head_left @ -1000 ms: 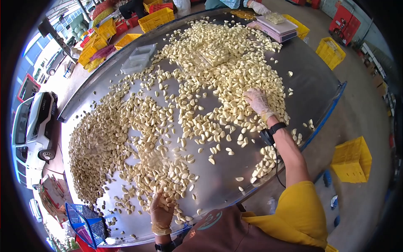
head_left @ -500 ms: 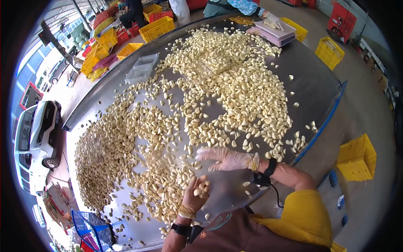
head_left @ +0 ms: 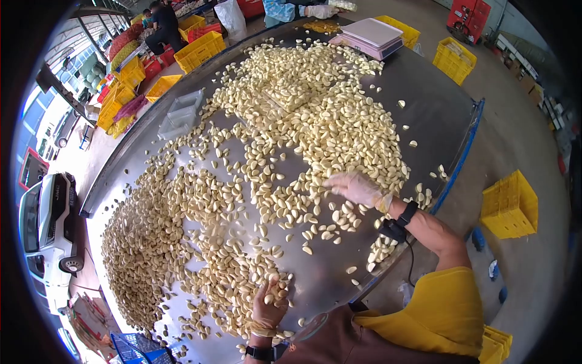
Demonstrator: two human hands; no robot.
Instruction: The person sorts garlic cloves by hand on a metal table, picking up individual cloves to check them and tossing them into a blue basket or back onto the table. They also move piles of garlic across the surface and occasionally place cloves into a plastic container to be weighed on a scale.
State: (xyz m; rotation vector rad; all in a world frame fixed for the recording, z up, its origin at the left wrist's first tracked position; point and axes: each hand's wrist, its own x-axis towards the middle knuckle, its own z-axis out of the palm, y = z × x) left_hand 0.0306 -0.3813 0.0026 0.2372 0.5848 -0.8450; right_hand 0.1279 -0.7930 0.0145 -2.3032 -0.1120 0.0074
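Pale peeled garlic cloves are spread over the metal table in wide heaps. My left hand, in a thin clear glove, is curled palm up around a few garlic cloves at the near edge of the heap. Farther right, my gloved right hand reaches over the cloves with its fingers stretched out and slightly blurred. Nothing shows in its grasp. Several cloves lie just below its fingers and wrist. Browner cloves form a dense pile on the left.
A clear divided plastic tray and a scale rest on the table. Beyond it, another person's gloved hand is near a pale pack. Yellow crates stand around; a blue basket is at lower left.
My right hand has moved forward and right over the cloves. My left hand keeps its cloves, slightly lower in view. The other person's hand has left the scale; its top is bare. The view has shifted.
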